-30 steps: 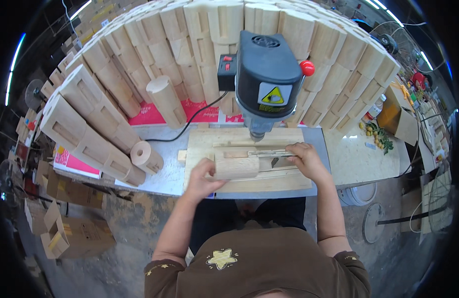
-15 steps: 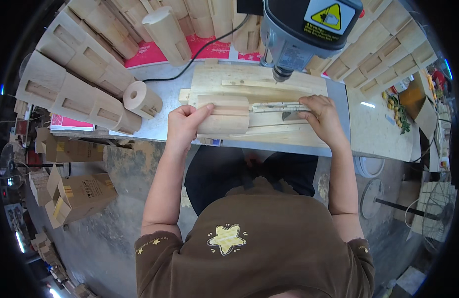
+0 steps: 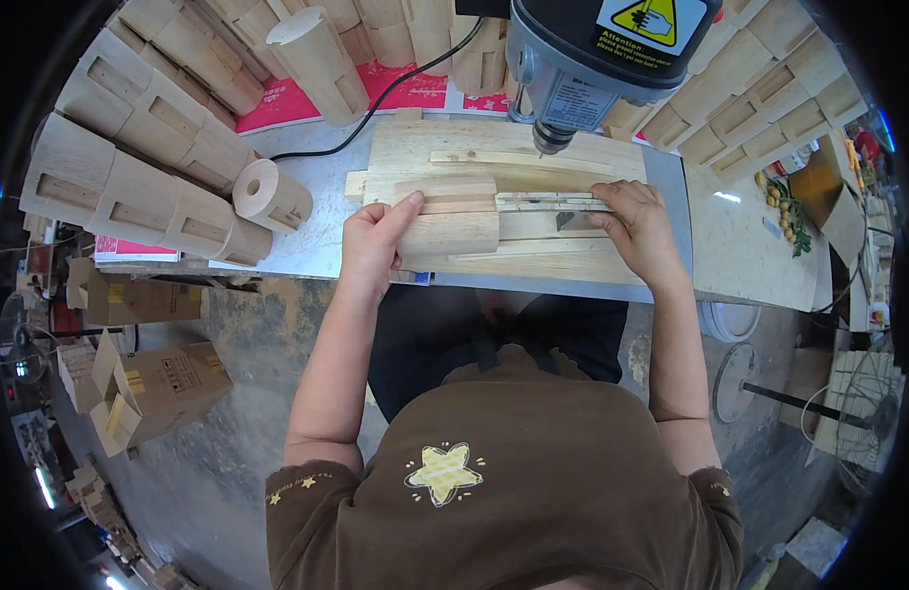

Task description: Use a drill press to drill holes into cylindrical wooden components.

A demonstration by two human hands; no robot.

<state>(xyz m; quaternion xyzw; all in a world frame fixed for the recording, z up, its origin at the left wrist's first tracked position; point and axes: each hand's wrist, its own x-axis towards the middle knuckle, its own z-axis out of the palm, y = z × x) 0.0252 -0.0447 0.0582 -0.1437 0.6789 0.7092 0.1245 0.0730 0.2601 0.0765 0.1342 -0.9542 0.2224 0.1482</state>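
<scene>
Two hands on work. My left hand (image 3: pixel 374 243) clamps wooden block (image 3: pixel 448 218) by its left end, fingers curled over top. My right hand (image 3: pixel 639 228) presses flat, fingers spread, on metal strip (image 3: pixel 553 203). Block lies on wooden board (image 3: pixel 503 155), just below-left of drill press (image 3: pixel 597 54) bit.

Both my forearms extend forward from the lower edge, bare to the short sleeves. My left hand (image 3: pixel 374 239) lies palm down, fingers together and pointing forward-right, thumb tucked alongside. My right hand (image 3: pixel 638 228) lies palm down, fingers curled and pointing left. The hands are well apart.
</scene>
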